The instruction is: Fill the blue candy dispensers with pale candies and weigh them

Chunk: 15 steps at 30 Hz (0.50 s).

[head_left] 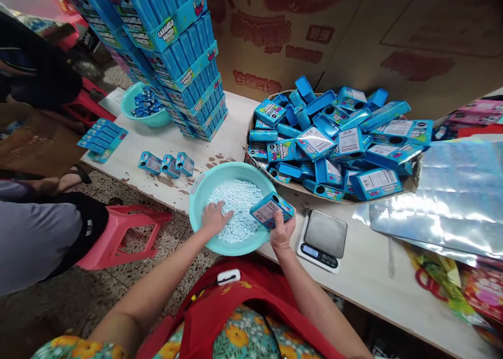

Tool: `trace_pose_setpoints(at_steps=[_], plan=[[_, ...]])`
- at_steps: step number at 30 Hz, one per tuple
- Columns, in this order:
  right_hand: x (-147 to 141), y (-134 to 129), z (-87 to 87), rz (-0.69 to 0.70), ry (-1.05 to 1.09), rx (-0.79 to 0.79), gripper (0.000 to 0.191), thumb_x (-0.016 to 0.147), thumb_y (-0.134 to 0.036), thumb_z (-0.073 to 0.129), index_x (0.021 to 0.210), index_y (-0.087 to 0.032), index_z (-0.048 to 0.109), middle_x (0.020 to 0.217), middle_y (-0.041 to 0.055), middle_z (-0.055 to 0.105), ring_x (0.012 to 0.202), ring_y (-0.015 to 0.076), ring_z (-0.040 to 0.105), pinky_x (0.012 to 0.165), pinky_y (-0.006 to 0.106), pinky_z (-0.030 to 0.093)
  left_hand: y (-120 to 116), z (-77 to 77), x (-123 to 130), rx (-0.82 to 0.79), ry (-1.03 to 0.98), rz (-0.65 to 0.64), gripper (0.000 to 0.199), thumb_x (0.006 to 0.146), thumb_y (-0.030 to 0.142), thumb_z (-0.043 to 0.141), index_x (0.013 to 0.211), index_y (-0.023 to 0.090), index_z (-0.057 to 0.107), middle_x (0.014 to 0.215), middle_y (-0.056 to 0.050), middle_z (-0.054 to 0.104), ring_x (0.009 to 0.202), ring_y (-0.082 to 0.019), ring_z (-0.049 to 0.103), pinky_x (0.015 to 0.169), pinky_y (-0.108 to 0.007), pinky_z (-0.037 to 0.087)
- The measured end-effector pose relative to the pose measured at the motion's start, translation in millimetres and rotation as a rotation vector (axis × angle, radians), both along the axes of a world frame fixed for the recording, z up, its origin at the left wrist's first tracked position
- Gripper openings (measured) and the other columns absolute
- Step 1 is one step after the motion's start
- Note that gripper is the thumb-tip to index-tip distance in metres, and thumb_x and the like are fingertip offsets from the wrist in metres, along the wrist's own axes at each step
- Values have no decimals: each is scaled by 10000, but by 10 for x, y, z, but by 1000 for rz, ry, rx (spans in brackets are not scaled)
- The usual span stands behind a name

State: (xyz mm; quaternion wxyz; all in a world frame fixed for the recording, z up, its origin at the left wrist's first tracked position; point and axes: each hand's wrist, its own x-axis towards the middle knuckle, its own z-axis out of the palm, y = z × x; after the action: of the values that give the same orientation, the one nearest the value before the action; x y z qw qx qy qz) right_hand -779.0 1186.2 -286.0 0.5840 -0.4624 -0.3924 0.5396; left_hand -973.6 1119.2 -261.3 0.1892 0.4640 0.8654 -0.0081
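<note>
Red apron cloth (267,283) lies nearest us, below the basin (214,176). Our left hand (215,218) rests loosely spread on the basin's pale pieces (239,220), nothing visibly gripped. Our right hand (283,228) closes around a blue box (265,212) over the basin's right rim; its long axis seems to slant, one end pointing left over the pieces, label upward. We judge the work partway: three boxes (170,166) stand left of the basin, stacks (188,60) rise beyond, and a large heap of boxes (318,139) waits to its right.
</note>
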Motion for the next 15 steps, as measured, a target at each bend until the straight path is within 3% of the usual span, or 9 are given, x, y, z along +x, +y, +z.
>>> trace_pose_setpoints(at_steps=[3, 8, 12, 15], plan=[[-6, -15, -18, -16, -10, 13, 370, 796, -455, 599, 1026, -176, 520, 900, 27, 591, 809, 170, 567, 778, 314, 445, 55, -107, 325, -71, -75, 111, 619, 779, 669, 454, 1261, 282, 490, 1248, -137, 455, 1155, -370, 416, 895, -491, 388], [11, -12, -27, -37, -98, 0, 391, 781, -469, 604, 1019, -172, 515, 891, 26, 583, 798, 171, 558, 791, 324, 441, 134, -230, 852, -49, -217, 48, 568, 717, 515, 584, 1230, 275, 531, 1263, -132, 447, 1105, -369, 485, 863, -456, 427], [30, 25, 53, 17, -160, -1, 390, 757, -479, 627, 979, -170, 540, 860, 22, 596, 782, 173, 552, 790, 324, 436, 139, -193, 803, 33, -536, 200, 461, 641, 294, 654, 1099, 248, 623, 1145, -100, 550, 1103, -339, 518, 923, -424, 402], [44, 60, 136, 50, -183, -26, 388, 732, -494, 647, 919, -166, 555, 823, 13, 602, 760, 168, 542, 790, 322, 431, 119, -84, 599, 102, -696, 307, 319, 578, 193, 670, 897, 205, 662, 874, -63, 622, 997, -292, 575, 824, -348, 453]])
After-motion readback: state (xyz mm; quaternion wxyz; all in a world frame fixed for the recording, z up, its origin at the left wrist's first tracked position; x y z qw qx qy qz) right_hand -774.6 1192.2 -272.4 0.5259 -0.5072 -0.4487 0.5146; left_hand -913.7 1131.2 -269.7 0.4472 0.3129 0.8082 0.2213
